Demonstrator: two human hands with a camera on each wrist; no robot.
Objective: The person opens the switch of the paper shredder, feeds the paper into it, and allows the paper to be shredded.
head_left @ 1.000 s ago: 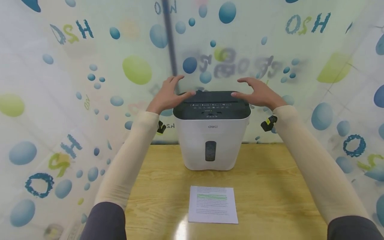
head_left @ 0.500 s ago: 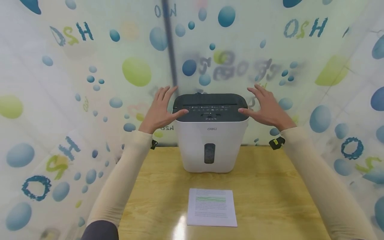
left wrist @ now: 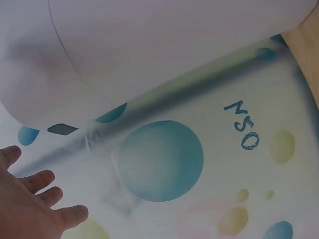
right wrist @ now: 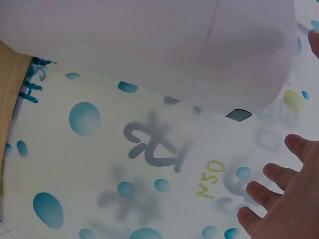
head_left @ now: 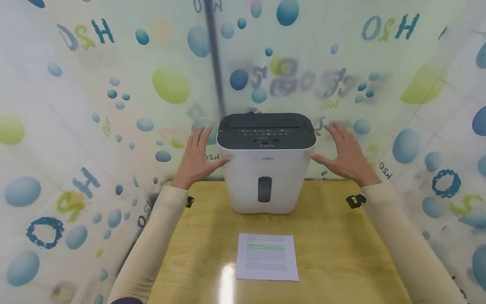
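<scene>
A white paper shredder (head_left: 247, 181) with a dark top stands upright at the back of the table. My left hand (head_left: 193, 160) is at its left side, fingers spread, the thumb tip close to the upper body. On the other side my right hand (head_left: 345, 156) mirrors it, thumb near the upper right edge. Whether either thumb touches the shell, I cannot tell. In the left wrist view the left hand (left wrist: 35, 204) shows apart from the white side (left wrist: 149, 45). The right wrist view likewise has the right hand (right wrist: 284, 194) apart from the shredder (right wrist: 149, 40).
A printed sheet of paper (head_left: 267, 257) with green highlighted lines lies on the wooden table (head_left: 334, 245) in front of the shredder. A curtain (head_left: 133, 63) patterned with blue and green drops hangs behind and along both sides.
Both hands have come down and apart, from above the shredder's top to beside its upper body. The shredder and the sheet stay in place; the view shifts slightly.
</scene>
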